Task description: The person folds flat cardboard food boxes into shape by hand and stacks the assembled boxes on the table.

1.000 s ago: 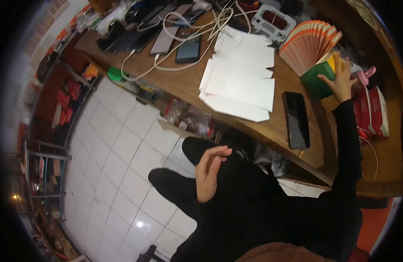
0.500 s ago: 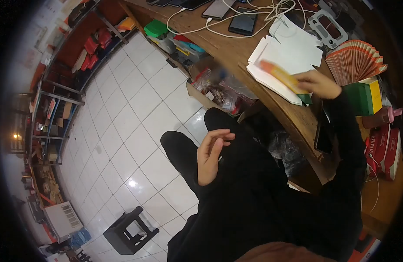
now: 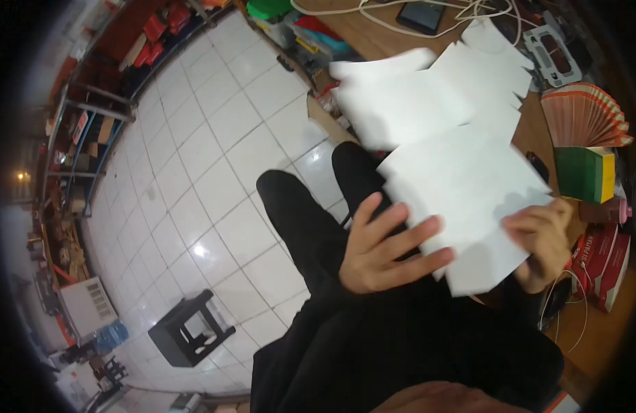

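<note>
A white die-cut card sheet (image 3: 462, 182) is tilted up in front of me, above my lap and the desk edge. My right hand (image 3: 542, 237) grips its right edge, fingers curled against it. Spread fingers of my left hand (image 3: 394, 251) lie against its lower left edge, the fingertips over the white face. Another white panel (image 3: 400, 103), blurred, reaches out over the desk edge; I cannot tell whether it joins the held sheet. Behind, white card with notched flaps (image 3: 493, 69) lies on the desk.
A fanned orange-edged stack (image 3: 583, 113) stands by a green and yellow box (image 3: 585, 173) at right. Red packs (image 3: 600, 265) sit nearer me. A phone (image 3: 420, 17) and white cables lie at the back. A black stool (image 3: 191, 329) stands on the tiled floor.
My right hand has raised the white card sheet off the desk and drawn it toward me. My left hand has moved right to touch it. The orange, yellow and green surface no longer shows.
</note>
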Motion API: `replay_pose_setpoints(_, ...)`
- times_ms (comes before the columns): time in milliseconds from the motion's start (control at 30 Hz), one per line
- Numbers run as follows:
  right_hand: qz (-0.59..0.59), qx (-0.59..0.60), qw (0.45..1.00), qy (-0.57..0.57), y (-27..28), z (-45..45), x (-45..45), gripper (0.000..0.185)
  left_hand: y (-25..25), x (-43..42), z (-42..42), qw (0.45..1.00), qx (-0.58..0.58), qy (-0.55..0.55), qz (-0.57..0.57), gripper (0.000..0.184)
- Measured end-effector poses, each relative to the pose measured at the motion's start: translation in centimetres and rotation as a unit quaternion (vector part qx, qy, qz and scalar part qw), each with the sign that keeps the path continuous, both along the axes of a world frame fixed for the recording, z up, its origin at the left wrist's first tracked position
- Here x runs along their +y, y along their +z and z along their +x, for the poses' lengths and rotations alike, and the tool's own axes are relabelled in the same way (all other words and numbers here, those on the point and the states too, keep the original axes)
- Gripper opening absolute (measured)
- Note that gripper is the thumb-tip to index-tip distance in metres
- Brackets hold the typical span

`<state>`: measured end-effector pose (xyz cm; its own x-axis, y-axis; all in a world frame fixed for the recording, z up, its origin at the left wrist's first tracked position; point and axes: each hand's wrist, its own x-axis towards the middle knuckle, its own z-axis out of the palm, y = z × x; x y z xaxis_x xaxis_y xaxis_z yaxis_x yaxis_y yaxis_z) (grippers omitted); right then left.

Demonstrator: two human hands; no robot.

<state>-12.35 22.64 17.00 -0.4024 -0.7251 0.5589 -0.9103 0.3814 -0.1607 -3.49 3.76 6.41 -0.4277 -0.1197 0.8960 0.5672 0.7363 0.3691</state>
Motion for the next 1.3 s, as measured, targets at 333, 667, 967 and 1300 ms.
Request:
replay_pose_setpoints(333, -0.25, -0.219, 0.943, 0.031, -10.1, 1.3, -9.2, 0.031, -1.9, -2.7, 3.6, 0.98, -0.126, 0.145, 0.058, 0.019)
replay_pose_setpoints(667, -0.105, -0.333, 0.899, 0.265, -11.5, -0.2, -14.6, 0.016, -3.4, -3.9, 5.3, 0.857, -0.323, -0.012, 0.401, 0.02)
replay_pose_setpoints(967, -0.223, -0.278, 0.916, 0.186, -12.8, 3.6, -14.1, 0.041, -2.4, -1.8, 3.4, 0.78, -0.053, -0.004, 0.623, 0.026)
replay_pose_setpoints(1300, -0.253, -0.275, 0.908, 0.191, -12.6, 3.0, -14.4, 0.033, -3.0, -1.3, 3.4, 0.806, -0.074, 0.035, 0.586, 0.028)
